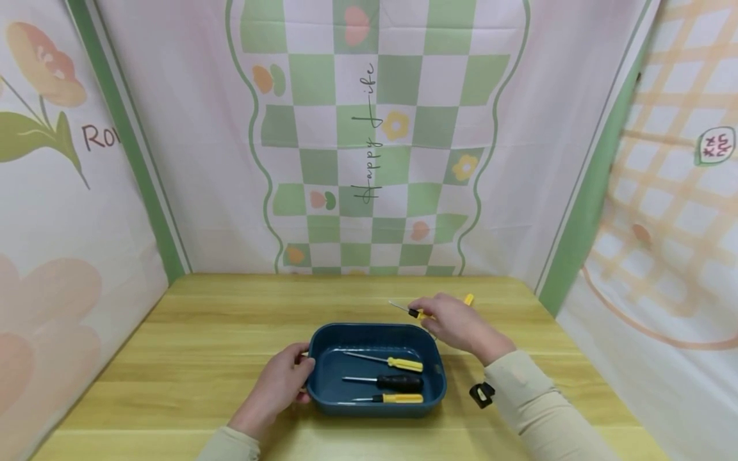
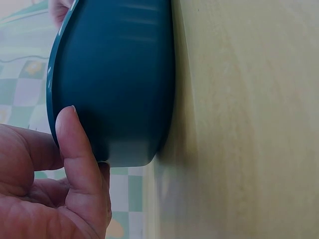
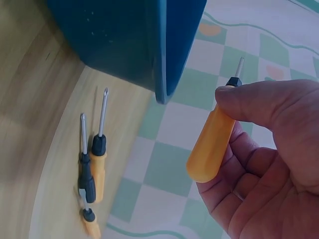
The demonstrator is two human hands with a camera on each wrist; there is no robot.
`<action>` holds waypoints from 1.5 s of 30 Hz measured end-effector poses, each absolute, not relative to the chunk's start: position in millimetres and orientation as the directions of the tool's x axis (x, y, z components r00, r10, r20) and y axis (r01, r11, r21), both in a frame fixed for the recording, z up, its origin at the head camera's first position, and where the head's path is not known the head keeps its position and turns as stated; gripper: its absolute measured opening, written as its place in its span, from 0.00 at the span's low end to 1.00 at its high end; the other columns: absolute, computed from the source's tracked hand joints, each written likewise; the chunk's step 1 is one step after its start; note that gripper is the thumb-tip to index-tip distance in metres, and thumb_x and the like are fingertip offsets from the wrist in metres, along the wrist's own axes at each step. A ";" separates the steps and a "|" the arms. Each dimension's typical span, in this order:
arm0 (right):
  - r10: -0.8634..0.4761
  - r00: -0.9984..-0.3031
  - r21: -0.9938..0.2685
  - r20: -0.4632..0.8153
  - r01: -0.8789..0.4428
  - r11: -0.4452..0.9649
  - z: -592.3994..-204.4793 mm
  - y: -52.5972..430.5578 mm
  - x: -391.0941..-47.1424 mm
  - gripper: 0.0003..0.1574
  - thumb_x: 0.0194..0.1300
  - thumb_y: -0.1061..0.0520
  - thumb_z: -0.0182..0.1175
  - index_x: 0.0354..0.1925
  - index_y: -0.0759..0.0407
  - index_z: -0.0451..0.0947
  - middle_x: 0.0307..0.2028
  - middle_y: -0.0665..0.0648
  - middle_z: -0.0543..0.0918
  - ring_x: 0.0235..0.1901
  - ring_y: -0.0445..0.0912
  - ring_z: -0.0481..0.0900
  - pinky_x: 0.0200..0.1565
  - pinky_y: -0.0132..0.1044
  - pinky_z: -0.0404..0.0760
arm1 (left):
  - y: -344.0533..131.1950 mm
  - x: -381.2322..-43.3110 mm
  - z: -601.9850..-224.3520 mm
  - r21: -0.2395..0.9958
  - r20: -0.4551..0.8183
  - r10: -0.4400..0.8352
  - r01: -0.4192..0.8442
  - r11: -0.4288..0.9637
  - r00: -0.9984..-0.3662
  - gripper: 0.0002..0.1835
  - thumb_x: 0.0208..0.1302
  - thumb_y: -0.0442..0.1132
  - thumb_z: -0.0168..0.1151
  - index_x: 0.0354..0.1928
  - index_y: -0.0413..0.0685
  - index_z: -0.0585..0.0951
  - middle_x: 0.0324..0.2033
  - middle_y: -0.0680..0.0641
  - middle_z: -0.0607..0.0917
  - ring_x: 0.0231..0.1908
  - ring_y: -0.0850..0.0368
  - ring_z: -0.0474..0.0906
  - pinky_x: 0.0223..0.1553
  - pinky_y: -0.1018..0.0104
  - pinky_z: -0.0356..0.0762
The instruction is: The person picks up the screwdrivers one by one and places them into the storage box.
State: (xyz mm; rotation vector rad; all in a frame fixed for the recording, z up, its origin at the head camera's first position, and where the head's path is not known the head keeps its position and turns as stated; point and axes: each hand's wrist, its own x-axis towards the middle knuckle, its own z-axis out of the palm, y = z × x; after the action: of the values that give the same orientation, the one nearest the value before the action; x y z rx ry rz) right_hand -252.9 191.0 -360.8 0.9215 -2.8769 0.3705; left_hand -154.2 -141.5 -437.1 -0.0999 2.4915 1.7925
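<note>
Head: a yellow-handled screwdriver (image 1: 413,313) is gripped by the right hand (image 1: 452,321) near the blue tray (image 1: 375,410); on the curtain (image 1: 399,80) ahead, "Happy Life" is printed. Left wrist: the tray is grasped by the left hand (image 2: 75,199). Right wrist: rim (image 3: 160,55) and hand are separated.

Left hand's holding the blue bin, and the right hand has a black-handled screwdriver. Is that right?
Not quite: the right hand holds a yellow-handled screwdriver, as the right wrist view shows. The left hand does hold the blue bin.
</note>
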 end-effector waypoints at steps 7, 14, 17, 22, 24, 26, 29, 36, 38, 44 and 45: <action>-0.575 -0.799 -0.189 0.174 -0.600 0.777 -361.8 187.3 -248.9 0.21 0.72 0.62 0.63 0.61 0.55 0.82 0.44 0.56 0.86 0.45 0.51 0.83 0.48 0.52 0.87 | -140.7 -154.2 -437.9 0.947 -0.088 -0.007 -0.086 0.311 -0.996 0.23 0.78 0.36 0.54 0.70 0.36 0.72 0.48 0.41 0.79 0.25 0.54 0.78 0.24 0.61 0.86; -0.602 -0.777 -0.180 0.183 -0.629 0.757 -363.4 184.1 -246.2 0.21 0.72 0.62 0.63 0.62 0.55 0.82 0.48 0.57 0.87 0.47 0.52 0.84 0.50 0.53 0.87 | -140.5 -153.8 -437.6 0.947 -0.083 -0.012 -0.083 0.310 -0.996 0.23 0.79 0.36 0.54 0.71 0.36 0.72 0.48 0.40 0.79 0.25 0.55 0.78 0.24 0.61 0.86; -0.608 -0.773 -0.180 0.179 -0.634 0.752 -364.0 183.2 -245.3 0.22 0.72 0.62 0.63 0.62 0.55 0.82 0.49 0.57 0.87 0.48 0.52 0.84 0.51 0.53 0.87 | -140.3 -153.6 -437.6 0.947 -0.083 -0.013 -0.083 0.310 -0.996 0.23 0.79 0.36 0.54 0.71 0.36 0.72 0.48 0.40 0.79 0.25 0.55 0.78 0.24 0.61 0.86; -0.611 -0.771 -0.177 0.179 -0.637 0.751 -365.4 181.5 -243.9 0.21 0.71 0.62 0.64 0.61 0.55 0.82 0.49 0.56 0.88 0.47 0.51 0.84 0.51 0.52 0.87 | -140.8 -152.8 -437.2 0.948 -0.078 -0.010 -0.078 0.308 -0.997 0.23 0.79 0.37 0.54 0.71 0.36 0.72 0.48 0.41 0.79 0.25 0.55 0.78 0.23 0.61 0.86; -0.611 -0.771 -0.178 0.181 -0.636 0.751 -366.2 180.8 -243.2 0.21 0.71 0.62 0.64 0.61 0.55 0.82 0.49 0.56 0.88 0.48 0.51 0.84 0.51 0.51 0.87 | -140.9 -152.6 -437.5 0.949 -0.075 -0.008 -0.074 0.306 -0.997 0.23 0.79 0.37 0.54 0.71 0.36 0.72 0.48 0.41 0.79 0.25 0.55 0.78 0.23 0.61 0.86; -0.616 -0.766 -0.179 0.185 -0.642 0.745 -366.8 180.3 -243.0 0.21 0.71 0.62 0.64 0.61 0.54 0.82 0.48 0.56 0.87 0.47 0.51 0.84 0.50 0.51 0.87 | -140.9 -152.5 -437.8 0.950 -0.073 -0.006 -0.072 0.305 -0.997 0.23 0.79 0.37 0.54 0.71 0.35 0.72 0.48 0.41 0.79 0.25 0.54 0.78 0.23 0.61 0.86; -0.617 -0.765 -0.181 0.187 -0.644 0.744 -367.8 179.9 -242.4 0.22 0.71 0.62 0.64 0.61 0.54 0.82 0.47 0.56 0.87 0.47 0.51 0.84 0.49 0.50 0.87 | -141.0 -152.7 -438.4 0.950 -0.078 -0.005 -0.075 0.304 -0.997 0.23 0.79 0.37 0.54 0.71 0.36 0.72 0.49 0.40 0.79 0.26 0.54 0.78 0.24 0.61 0.86; -0.617 -0.766 -0.180 0.182 -0.643 0.745 -368.1 178.1 -240.9 0.22 0.71 0.62 0.64 0.62 0.54 0.82 0.46 0.56 0.87 0.46 0.51 0.84 0.49 0.50 0.87 | -141.2 -152.1 -437.8 0.951 -0.083 -0.008 -0.081 0.299 -0.997 0.23 0.79 0.37 0.53 0.71 0.36 0.72 0.49 0.40 0.79 0.26 0.54 0.78 0.24 0.62 0.86; -0.615 -0.769 -0.183 0.177 -0.639 0.747 -367.9 177.6 -240.3 0.22 0.71 0.62 0.64 0.62 0.54 0.82 0.47 0.56 0.86 0.46 0.50 0.84 0.49 0.50 0.87 | -141.4 -151.7 -437.6 0.952 -0.080 -0.007 -0.079 0.295 -0.997 0.23 0.79 0.37 0.53 0.71 0.36 0.72 0.48 0.40 0.79 0.26 0.54 0.78 0.24 0.62 0.86; -0.607 -0.776 -0.191 0.171 -0.631 0.752 -368.3 176.3 -238.6 0.22 0.71 0.61 0.65 0.62 0.53 0.82 0.47 0.55 0.86 0.47 0.49 0.83 0.50 0.49 0.87 | -141.6 -151.0 -437.1 0.951 -0.083 -0.005 -0.081 0.299 -0.997 0.23 0.79 0.37 0.53 0.71 0.36 0.71 0.48 0.40 0.79 0.26 0.54 0.78 0.24 0.62 0.85; -0.609 -0.774 -0.194 0.171 -0.633 0.750 -368.3 176.2 -238.2 0.22 0.71 0.61 0.65 0.62 0.53 0.82 0.47 0.55 0.86 0.47 0.49 0.83 0.50 0.49 0.87 | -141.6 -151.0 -437.0 0.950 -0.085 -0.007 -0.083 0.300 -0.996 0.23 0.79 0.37 0.53 0.71 0.36 0.71 0.48 0.40 0.79 0.27 0.54 0.78 0.24 0.62 0.85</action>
State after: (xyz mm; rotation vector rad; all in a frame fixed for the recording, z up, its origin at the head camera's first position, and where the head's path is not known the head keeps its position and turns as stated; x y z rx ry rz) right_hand -238.2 176.2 -368.3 1.0135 -2.8474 0.3684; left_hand -151.0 -141.6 -437.0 -0.0864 2.4803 1.8186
